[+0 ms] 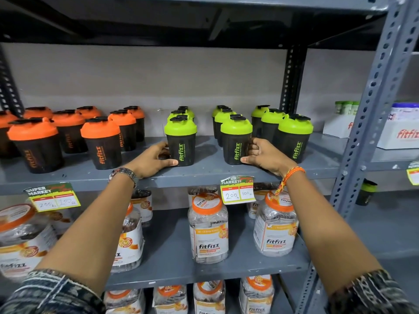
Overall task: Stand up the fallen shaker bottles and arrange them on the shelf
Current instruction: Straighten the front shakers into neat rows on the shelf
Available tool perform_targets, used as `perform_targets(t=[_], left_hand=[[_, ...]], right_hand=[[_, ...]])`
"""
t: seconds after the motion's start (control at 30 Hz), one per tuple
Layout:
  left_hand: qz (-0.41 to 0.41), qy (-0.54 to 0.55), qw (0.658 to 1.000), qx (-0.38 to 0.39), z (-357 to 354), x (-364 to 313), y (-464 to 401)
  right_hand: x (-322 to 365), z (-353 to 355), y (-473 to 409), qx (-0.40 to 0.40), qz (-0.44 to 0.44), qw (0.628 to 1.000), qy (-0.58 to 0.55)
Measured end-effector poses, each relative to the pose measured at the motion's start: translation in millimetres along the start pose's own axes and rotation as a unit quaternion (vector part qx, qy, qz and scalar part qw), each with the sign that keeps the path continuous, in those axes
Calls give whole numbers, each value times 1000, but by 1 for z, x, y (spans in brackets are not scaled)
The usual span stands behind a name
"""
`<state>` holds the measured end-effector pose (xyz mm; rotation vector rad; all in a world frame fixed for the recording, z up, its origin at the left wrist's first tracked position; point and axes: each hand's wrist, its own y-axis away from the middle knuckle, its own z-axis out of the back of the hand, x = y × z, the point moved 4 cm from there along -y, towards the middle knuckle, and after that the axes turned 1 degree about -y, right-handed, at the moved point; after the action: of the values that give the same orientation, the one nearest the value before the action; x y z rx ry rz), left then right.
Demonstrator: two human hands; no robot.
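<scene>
My two patterned sleeves frame the bottom corners as both bare forearms reach up over a lower shelf [172,252] stocked with clear jars [208,230] capped in orange. A price tag [238,189] hangs from the front lip of the grey shelf [204,175] above them, and another [52,196] hangs further left. On that shelf, my left hand [154,160], a beaded band at the wrist, grasps the base of a green-lidded shaker [181,141] from its left side, thumb laid along the bottom edge. My right hand [264,155], an orange thread band at the wrist, grips the lower right side of a second green-lidded shaker [235,140], fingers curled against its wall. Both bottles stand upright at the front of the shelf, apart from each other. A third green-lidded one [293,138] stands just right of my right hand, with more lined up behind each of the three. To the left, a cluster of orange-lidded shakers [68,132] stands upright. Beyond the shelf post on the right sit white boxes [399,132]
</scene>
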<state>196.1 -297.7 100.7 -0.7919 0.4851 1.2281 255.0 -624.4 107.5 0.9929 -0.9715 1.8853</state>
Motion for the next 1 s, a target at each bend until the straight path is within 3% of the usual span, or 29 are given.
perform_targets(t=[0.43,0.5,0.57,0.7,0.87,0.93,1.0], left_hand=[[43,9,999,-1,10,4,6],[47,11,999,-22,18,3,15],[34,14,998,-44,23,-1,30],[-11,68,990,-126,50,-5,75],[-38,66,948,-310,114,18,133],[-30,81,917,-388,141,38,151],[-23,95,896,-432,165,60,165]], right_hand=[[5,3,6,30,-15,999,-23],[5,3,9,6,-24,1000,-3],[10,2,17,-60,-25,994,85],[33,-23,45,-212,27,946,245],[66,-94,80,-362,155,898,198],[86,-130,83,-366,216,888,174],[103,-170,75,-323,238,902,161]])
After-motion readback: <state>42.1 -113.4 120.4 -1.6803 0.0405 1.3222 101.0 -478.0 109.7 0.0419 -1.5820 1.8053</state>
